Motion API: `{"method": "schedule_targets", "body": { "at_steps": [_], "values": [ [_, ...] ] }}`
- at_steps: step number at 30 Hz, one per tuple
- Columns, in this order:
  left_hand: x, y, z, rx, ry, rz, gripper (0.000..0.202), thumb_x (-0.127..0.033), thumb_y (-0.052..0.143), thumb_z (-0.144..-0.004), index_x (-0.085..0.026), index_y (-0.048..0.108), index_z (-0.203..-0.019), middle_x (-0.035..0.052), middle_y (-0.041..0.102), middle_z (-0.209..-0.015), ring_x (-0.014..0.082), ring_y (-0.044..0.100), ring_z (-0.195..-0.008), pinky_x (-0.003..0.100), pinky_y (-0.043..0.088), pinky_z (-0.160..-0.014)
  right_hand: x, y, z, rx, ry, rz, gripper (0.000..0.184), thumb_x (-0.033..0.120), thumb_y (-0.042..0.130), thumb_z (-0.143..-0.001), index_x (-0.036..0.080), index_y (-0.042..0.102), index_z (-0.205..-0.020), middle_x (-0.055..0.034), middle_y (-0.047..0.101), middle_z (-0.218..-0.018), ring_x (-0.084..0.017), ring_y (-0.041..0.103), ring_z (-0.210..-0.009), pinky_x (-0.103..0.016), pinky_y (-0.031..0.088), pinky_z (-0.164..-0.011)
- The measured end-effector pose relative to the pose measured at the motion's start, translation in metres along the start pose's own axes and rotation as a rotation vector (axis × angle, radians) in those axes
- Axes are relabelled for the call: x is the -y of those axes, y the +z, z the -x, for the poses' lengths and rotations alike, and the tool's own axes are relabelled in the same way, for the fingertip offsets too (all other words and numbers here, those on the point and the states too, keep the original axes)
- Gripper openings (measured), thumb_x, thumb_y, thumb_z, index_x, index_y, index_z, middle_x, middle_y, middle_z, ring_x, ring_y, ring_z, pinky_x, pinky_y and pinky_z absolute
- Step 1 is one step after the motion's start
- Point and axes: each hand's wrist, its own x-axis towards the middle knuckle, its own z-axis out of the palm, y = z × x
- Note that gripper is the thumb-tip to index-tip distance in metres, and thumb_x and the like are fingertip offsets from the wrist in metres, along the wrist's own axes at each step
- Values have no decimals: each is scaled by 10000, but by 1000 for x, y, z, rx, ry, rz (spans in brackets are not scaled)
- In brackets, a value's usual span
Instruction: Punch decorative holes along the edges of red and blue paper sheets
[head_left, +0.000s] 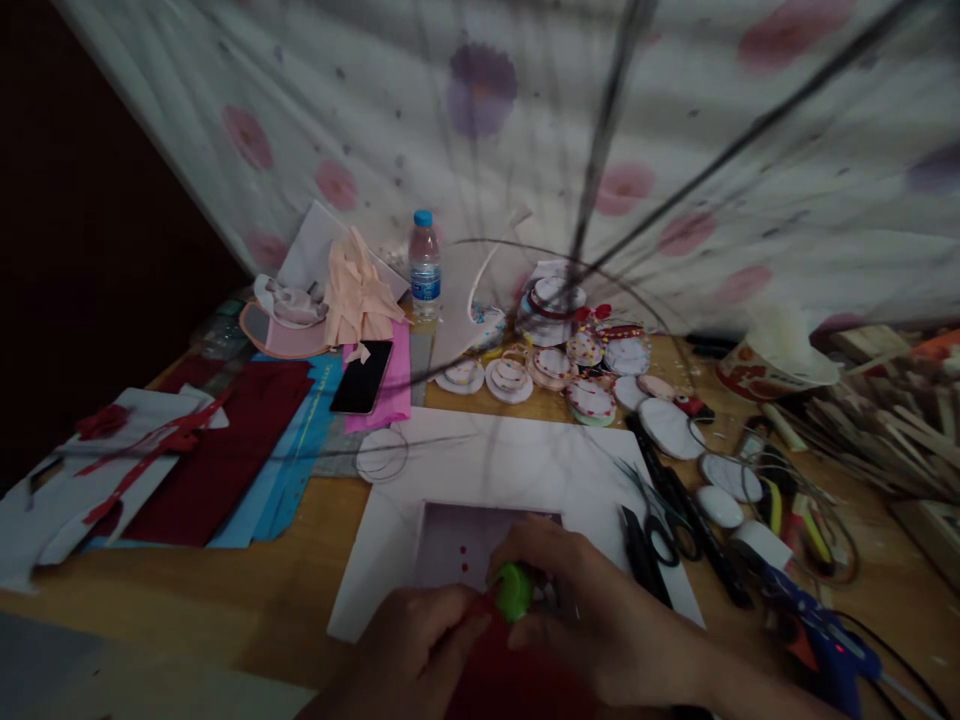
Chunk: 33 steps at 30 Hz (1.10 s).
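Head view shows a pale floral curtain (337, 110) hanging in folds behind the work, closing off the far edge of a wooden table (300, 575). Bare wood shows between the white sheet (465, 460) in the middle and the flat dark red fabric (225, 460) at the left, giving some side room there. To the right, a rough heap of thin wooden strips (892, 430) crowds that edge. On the white sheet's near part sits a rectangular, greyish-lilac tray (439, 550), partly behind the hands. The right hand (574, 590) curls around a rounded, glossy green piece (514, 592), fingers nearly closed; the left hand (424, 635) pinches beside it at the smooth red sheet (517, 675), which extends towards the bottom edge. Both are just in front of the tray. A blue glue gun (814, 625) and its cord lie to the right of the right hand, with scissors (649, 505) nearer. Farther back stand a clear plastic bottle (425, 270), a dark phone lying flat (362, 377) and round, beaded white pieces (590, 398). Smallest are the red dots (463, 550) in the tray.
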Motion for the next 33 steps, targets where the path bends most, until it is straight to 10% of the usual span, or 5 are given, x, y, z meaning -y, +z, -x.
{"method": "schedule_targets", "body": {
  "at_steps": [4, 10, 21, 29, 33],
  "values": [
    [-3, 0, 2, -62, -41, -9, 188, -277, 543, -821, -221, 692, -921, 25, 728, -927, 204, 640, -863, 246, 468, -755, -2, 2, -4, 23, 14, 80, 132, 101, 620, -734, 173, 580, -838, -2, 567, -776, -147, 496, -694, -255, 387, -625],
    [-13, -5, 1, -90, -93, 0, 743, -301, 790, -566, -240, 529, -1259, 82, 645, -1188, 297, 592, -1051, 344, 469, -877, -2, 6, -9, 4, 50, 81, 227, 36, 616, -671, 189, 586, -837, 6, 581, -803, -150, 497, -729, -255, 378, -671],
    [-2, 5, -14, -102, 79, 234, 212, -230, 744, -715, -214, 688, -918, -27, 722, -883, 197, 637, -867, 216, 472, -746, -7, 14, -13, 1, 83, 143, 233, 16, 577, -635, 178, 597, -802, 9, 573, -764, -148, 488, -713, -252, 356, -648],
    [1, -1, -14, -99, 2, 236, 480, -250, 776, -669, -259, 647, -1131, -8, 711, -1060, 221, 617, -1002, 261, 455, -863, -9, 15, -14, -8, 110, 32, 211, 57, 646, -681, 183, 604, -845, 9, 587, -789, -147, 481, -717, -241, 369, -631],
    [16, -6, -11, -49, -58, 191, 187, -278, 611, -813, -205, 719, -947, 13, 736, -886, 204, 648, -836, 250, 466, -727, -17, 13, -8, -3, 136, -190, 157, 196, 677, -758, 183, 599, -892, 14, 585, -785, -140, 488, -692, -233, 390, -608]
  ]
}}
